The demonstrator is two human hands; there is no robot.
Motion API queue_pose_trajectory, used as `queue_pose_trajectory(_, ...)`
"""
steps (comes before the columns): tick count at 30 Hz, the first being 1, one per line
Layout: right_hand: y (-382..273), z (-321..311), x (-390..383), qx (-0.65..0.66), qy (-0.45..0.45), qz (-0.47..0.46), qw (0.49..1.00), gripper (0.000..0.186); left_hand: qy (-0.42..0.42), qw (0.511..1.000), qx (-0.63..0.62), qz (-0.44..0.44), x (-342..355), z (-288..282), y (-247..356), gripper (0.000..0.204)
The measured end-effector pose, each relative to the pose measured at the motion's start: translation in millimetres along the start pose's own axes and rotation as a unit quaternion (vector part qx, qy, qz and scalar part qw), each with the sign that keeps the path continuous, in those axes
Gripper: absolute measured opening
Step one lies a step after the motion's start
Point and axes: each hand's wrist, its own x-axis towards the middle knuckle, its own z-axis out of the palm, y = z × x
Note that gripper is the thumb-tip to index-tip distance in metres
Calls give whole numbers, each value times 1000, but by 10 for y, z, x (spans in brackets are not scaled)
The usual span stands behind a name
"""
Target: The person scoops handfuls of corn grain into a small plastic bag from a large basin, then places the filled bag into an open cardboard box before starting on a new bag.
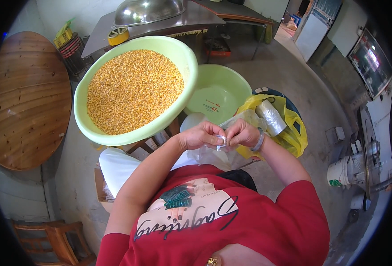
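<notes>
In front of my lap, my left hand [203, 135] and my right hand [244, 133] are close together, fingertips pinched. Between them is a shiny gathered bit of thin clear plastic [221, 144]. It looks like part of the clear plastic bag [210, 158] that hangs below my hands over my lap. Beyond my left hand, a large light-green basin [190, 73] stands tilted toward me, filled with yellow corn kernels [133, 91]. A yellow plastic bag [297, 141] sits beside my right hand, with a roll of clear plastic [272, 118] in it.
A second green basin [231, 84] stands on the floor behind my hands. On the grey table [100, 37] are a metal bowl [149, 11] and a roll of yellow tape [118, 36]. A round wooden tabletop [27, 99] leans at the left, above a wooden chair [58, 241]. White buckets [340, 172] stand at the right.
</notes>
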Motion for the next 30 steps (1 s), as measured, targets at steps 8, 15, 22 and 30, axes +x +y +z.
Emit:
queue_pose_trajectory(8, -68, 151, -5, 27, 22, -28, 999, 7, 15, 995, -64, 79, 5, 60, -88, 12)
queue_pose_trajectory(15, -316, 113, -31, -53, 74, 54, 994, 19, 49, 998, -1, 43, -18, -50, 26, 24)
queue_pose_trajectory(22, -353, 49, 26, -175, 74, 128, 974, 13, 80, 992, 99, 19, 11, 23, 111, 23)
queue_pose_trajectory(30, -394, 87, 52, -242, 65, 157, 955, 10, 108, 949, 295, -34, -37, 153, 311, 14)
